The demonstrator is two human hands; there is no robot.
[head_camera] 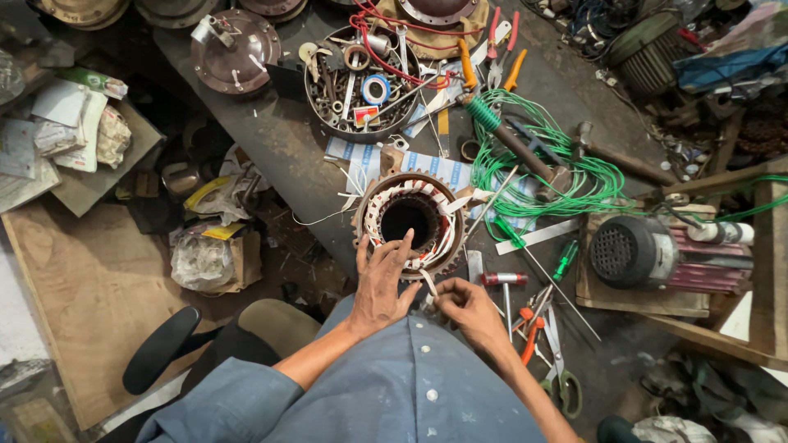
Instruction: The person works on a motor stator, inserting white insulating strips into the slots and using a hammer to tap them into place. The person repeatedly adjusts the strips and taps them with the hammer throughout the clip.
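motor stator (pixel 408 220) sits on the dark workbench (pixel 271 131) right in front of the person, bore facing up, so its axis runs straight up toward the camera and the ring lies flat. white insulation strips show around the inner slots, copper windings under them. left hand (pixel 381 283) lies on the near rim, palm down, fingers spread, index tip reaching over the edge of the bore; it presses on the windings, not gripping anything i can make out. right hand (pixel 465 306) is just beside the near-right edge of the stator, fingers pinched on something thin and pale, likely a strip or lead coming off the winding, too small to tell for sure. left hand is the one in contact with the stator, right is just off it, lower and to the right. stator lies ahead of both hands, away from the body. around it: green wire coil (pixel 546 168) to the right, round tin of small parts (pixel 364 82) behind, small red-handled hammer (pixel 505 280) near the right hand, scissors (pixel 560 373) further down right, a grey motor (pixel 632 252) on a wooden block far right.
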